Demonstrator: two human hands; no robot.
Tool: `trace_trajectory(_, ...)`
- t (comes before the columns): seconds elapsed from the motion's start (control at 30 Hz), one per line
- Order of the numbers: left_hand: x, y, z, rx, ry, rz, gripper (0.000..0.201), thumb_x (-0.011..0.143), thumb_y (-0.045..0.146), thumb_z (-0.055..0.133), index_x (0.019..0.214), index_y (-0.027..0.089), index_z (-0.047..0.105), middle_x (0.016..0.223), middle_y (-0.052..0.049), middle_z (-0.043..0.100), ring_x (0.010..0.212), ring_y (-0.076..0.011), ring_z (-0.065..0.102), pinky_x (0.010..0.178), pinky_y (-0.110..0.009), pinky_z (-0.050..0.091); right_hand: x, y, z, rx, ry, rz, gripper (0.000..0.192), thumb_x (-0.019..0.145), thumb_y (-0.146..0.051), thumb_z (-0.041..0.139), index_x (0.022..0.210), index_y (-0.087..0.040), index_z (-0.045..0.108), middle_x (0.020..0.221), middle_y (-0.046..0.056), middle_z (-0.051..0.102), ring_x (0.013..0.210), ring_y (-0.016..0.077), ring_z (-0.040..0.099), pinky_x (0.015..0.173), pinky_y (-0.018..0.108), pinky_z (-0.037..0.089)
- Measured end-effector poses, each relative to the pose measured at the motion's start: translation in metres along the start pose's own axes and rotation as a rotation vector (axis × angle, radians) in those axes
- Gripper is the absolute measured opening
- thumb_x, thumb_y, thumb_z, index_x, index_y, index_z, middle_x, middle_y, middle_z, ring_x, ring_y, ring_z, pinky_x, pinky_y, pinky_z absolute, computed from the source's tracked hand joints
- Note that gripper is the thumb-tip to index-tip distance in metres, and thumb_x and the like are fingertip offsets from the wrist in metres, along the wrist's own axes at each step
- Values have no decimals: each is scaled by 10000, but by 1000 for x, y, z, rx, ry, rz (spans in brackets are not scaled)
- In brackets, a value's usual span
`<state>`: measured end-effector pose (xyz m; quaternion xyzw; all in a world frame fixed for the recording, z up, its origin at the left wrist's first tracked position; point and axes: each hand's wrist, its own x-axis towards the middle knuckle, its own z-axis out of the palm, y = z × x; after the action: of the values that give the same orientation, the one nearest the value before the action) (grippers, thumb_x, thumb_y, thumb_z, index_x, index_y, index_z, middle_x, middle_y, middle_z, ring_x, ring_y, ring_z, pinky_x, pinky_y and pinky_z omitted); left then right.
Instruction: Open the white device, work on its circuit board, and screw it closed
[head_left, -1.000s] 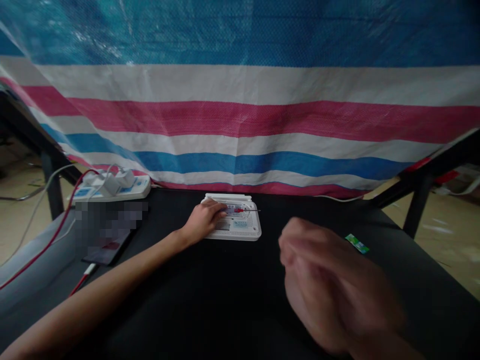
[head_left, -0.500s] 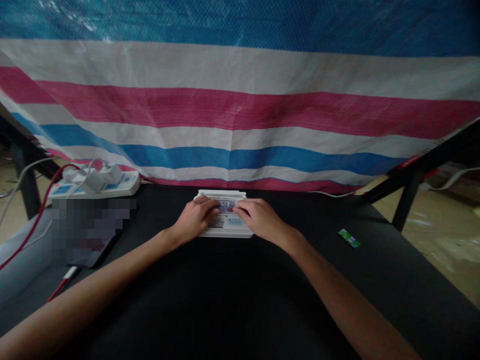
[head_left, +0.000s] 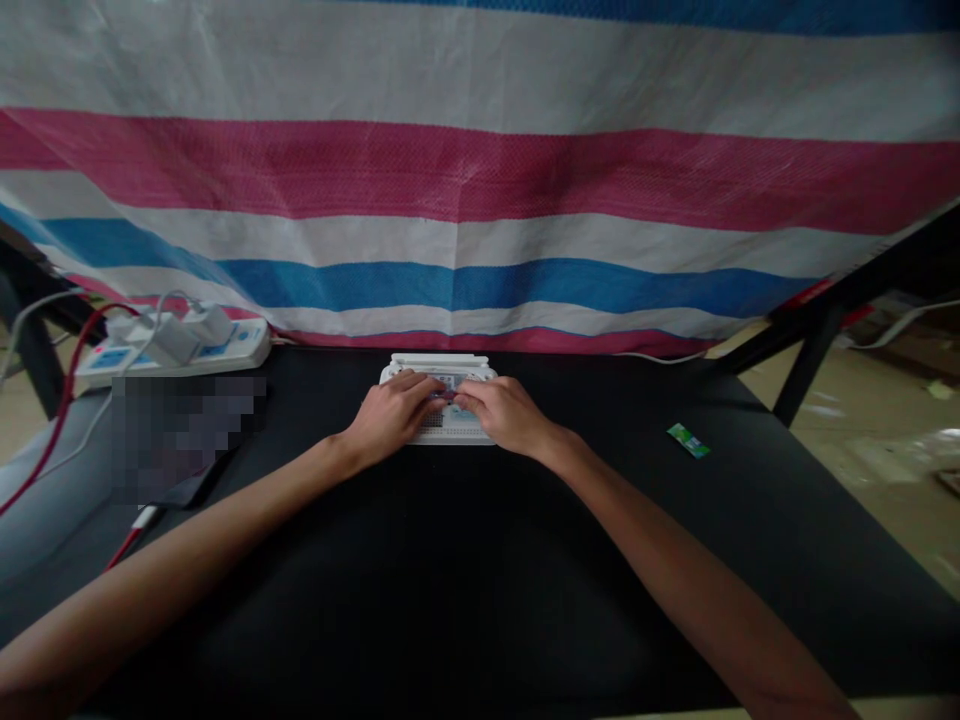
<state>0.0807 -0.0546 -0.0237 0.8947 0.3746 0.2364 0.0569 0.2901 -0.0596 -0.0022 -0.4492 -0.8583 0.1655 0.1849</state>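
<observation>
Both hands, right [head_left: 504, 413] newly joining left [head_left: 391, 413], rest curled on the white board [head_left: 450, 432].

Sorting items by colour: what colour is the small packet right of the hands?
Green packet, clearest in the head view.

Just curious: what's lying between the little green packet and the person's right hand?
Nothing: in the head view only bare black table separates the green packet from the right hand.

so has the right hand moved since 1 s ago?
Yes. The right hand went from near the camera forward to the white board, now resting on it beside the left hand.
</observation>
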Motion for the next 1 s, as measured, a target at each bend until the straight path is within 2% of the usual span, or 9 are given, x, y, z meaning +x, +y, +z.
trace_trajectory(0.17,-3,3,1,13,95,89,367,1037,368,365,1094,145,651,866,-80,639,807,-201,596,739,-320,499,-2,-5,-6,75,-7,16,244,942,-164,527,725,-151,637,668,22,629,634,128,521,625,247,312)
trace_trajectory(0.27,-3,4,1,-41,120,78,356,1030,395,395,1106,165,656,860,-69,648,811,-192,606,776,-321,501,-2,-6,-14,178,-29,6,260,930,-136,523,697,-152,637,657,8,632,631,120,537,634,232,339)
trace_trajectory(0.5,0,0,5,-298,51,-28,273,1004,374,482,1116,174,630,1028,-67,694,933,-184,662,860,-293,519,1,2,-14,244,-46,23,247,920,-132,516,731,-143,675,732,38,683,718,143,605,685,238,386)
trace_trajectory(0.77,0,0,5,-311,40,-31,254,1004,361,482,1071,170,634,988,-65,703,906,-184,671,846,-306,532,3,1,-15,237,-95,-9,264,941,-153,513,713,-130,644,645,-1,579,629,114,483,618,235,324)
trace_trajectory(1.0,0,-1,6,-301,23,-47,269,999,368,493,1089,170,651,993,-75,718,902,-191,680,846,-313,538,1,1,-19,154,-110,-31,227,944,-148,520,774,-148,671,708,16,633,670,121,529,652,241,342)
